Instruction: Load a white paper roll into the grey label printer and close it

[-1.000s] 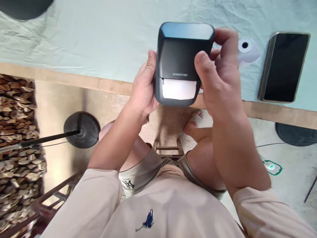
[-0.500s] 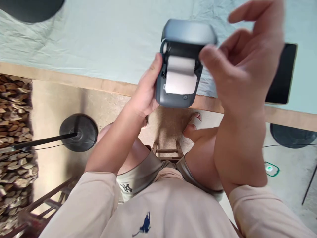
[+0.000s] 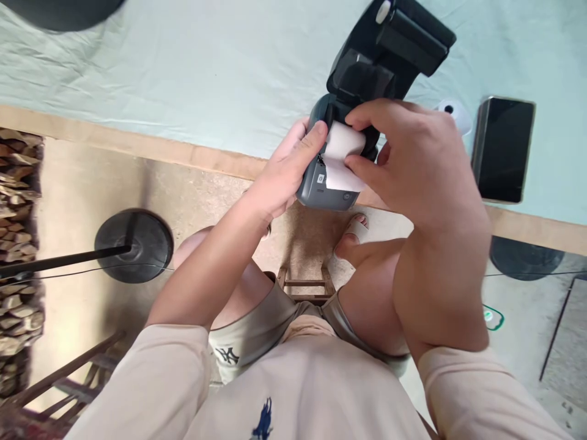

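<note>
The small dark label printer (image 3: 328, 186) is held in the air just over the near edge of the worktop (image 3: 183, 73), above the person's knees, with its lid (image 3: 389, 52) swung wide open and pointing up and away toward the far right. The left hand (image 3: 287, 174) cups the printer's left side, fingers curled under the body and the thumb lying along the rim of the open bay, so it is closed around the housing and carries its weight. The right hand (image 3: 413, 162) comes in from the right and above: its thumb and forefinger are pinched on the white paper roll (image 3: 342, 150), which sits in the bay with its axis running left to right across the printer, the loose end hanging toward the front face. The remaining fingers arch over the bay, half curled and holding nothing that I can make out. So the roll lies between the 2 hands, nearer the right one, which alone touches it; the hinge and lid stand beyond it, away from the body. On the cloth to the right, well apart from the printer, lie 1 spare white roll (image 3: 454, 113) and a dark phone (image 3: 502, 150), face up.
</note>
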`<state>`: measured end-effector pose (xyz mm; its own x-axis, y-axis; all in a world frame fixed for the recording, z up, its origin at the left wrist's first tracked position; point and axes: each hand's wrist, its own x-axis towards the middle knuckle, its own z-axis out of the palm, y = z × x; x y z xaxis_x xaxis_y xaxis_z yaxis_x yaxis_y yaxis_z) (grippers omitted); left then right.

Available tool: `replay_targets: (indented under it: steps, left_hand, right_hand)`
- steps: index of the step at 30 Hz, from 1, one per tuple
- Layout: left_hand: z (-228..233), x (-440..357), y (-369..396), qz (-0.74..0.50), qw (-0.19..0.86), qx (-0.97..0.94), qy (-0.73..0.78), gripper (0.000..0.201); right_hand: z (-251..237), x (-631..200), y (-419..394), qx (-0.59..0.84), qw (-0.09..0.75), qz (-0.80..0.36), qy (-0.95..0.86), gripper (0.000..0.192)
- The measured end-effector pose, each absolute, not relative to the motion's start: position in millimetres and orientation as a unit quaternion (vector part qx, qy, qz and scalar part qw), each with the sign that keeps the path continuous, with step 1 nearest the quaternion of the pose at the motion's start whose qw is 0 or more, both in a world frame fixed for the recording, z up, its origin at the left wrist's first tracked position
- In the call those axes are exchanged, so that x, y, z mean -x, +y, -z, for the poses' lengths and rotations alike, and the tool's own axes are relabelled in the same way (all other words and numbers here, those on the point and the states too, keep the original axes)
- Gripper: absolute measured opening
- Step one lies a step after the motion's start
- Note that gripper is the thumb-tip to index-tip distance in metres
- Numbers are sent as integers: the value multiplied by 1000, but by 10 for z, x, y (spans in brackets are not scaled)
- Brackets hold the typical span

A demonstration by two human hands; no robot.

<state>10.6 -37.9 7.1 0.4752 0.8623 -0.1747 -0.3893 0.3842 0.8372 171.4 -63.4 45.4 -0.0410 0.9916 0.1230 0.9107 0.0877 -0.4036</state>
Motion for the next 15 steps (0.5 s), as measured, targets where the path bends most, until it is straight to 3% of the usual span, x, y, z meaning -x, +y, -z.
replay_targets:
  steps: [11, 13, 15]
  left_hand:
    - [-304, -214, -418, -407, 750, -333, 402, 21]
    - [-263, -182, -405, -408, 754, -344, 383, 21]
    - [-201, -129, -371, -423, 758, -347, 355, 23]
  right_hand:
    - [-465, -1708, -654, 654, 238, -138, -705, 30]
    - [-510, -1697, -725, 625, 314, -174, -694, 29]
    - [-529, -1690, -749, 591, 446, -216, -637, 27]
